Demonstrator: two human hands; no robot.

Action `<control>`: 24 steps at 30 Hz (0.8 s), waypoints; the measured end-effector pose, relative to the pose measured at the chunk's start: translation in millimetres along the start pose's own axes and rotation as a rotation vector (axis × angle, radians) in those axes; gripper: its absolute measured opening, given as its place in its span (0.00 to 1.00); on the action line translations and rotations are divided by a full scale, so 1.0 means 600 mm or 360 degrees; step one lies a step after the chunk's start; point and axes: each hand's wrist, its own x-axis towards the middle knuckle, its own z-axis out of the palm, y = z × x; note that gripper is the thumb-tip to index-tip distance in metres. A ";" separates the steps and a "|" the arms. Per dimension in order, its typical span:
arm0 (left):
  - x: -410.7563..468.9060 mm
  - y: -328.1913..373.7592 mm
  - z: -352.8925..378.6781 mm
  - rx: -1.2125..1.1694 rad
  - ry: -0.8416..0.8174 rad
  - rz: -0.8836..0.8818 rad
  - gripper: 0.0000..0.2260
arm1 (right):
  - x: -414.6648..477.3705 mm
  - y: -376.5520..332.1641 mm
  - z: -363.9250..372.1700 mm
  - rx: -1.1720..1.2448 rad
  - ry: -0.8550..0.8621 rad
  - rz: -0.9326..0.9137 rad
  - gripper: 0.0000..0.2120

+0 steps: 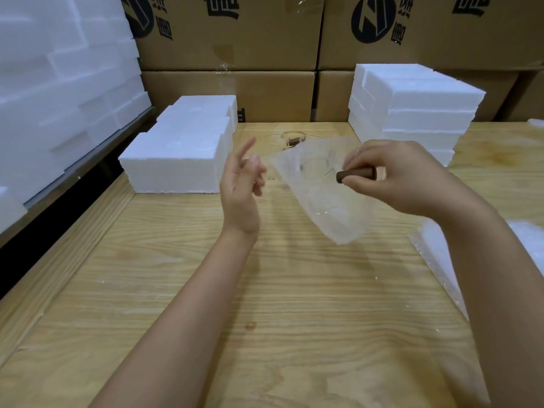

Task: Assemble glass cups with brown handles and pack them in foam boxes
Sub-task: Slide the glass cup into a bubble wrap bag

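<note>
My right hand (391,175) pinches a brown cylindrical handle (357,174) above the middle of the wooden table (206,290). A translucent foam wrap sheet (323,195) hangs from that hand, and a clear glass cup seems to sit inside it, hard to make out. My left hand (241,187) hovers just left of the wrap, fingers loosely spread, holding nothing. Further back on the table lies another clear glass cup with a brown handle (293,141). Closed white foam boxes (182,151) stand at the back left.
A stack of white foam boxes (412,113) stands at the back right. Cardboard cartons (265,92) line the wall behind. More foam pieces (59,98) are piled at the left. Plastic-wrapped white foam sheets (435,254) lie at the right edge.
</note>
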 end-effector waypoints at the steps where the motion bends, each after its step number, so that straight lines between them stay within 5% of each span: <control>1: 0.002 -0.006 -0.006 0.0030 0.0063 -0.0092 0.19 | -0.002 0.008 -0.006 0.0137 -0.0020 -0.0018 0.05; 4: 0.002 -0.018 -0.026 -0.0057 -0.0037 -0.0541 0.35 | -0.011 0.024 -0.016 0.0843 -0.0151 -0.0013 0.06; 6: 0.002 -0.021 -0.034 -0.0236 -0.0253 -0.0702 0.36 | -0.014 0.033 -0.016 0.1128 -0.0180 -0.0012 0.09; 10: 0.000 -0.025 -0.032 -0.0469 -0.0615 -0.0743 0.34 | -0.013 0.040 -0.003 0.1128 -0.0176 0.0048 0.07; 19: -0.016 -0.018 -0.011 -0.0314 -0.0634 -0.0757 0.51 | -0.001 0.028 0.038 0.1204 -0.0041 0.0235 0.14; 24: -0.023 -0.021 -0.002 -0.0457 -0.0631 -0.0804 0.48 | 0.004 0.025 0.052 0.1379 -0.0055 0.0432 0.09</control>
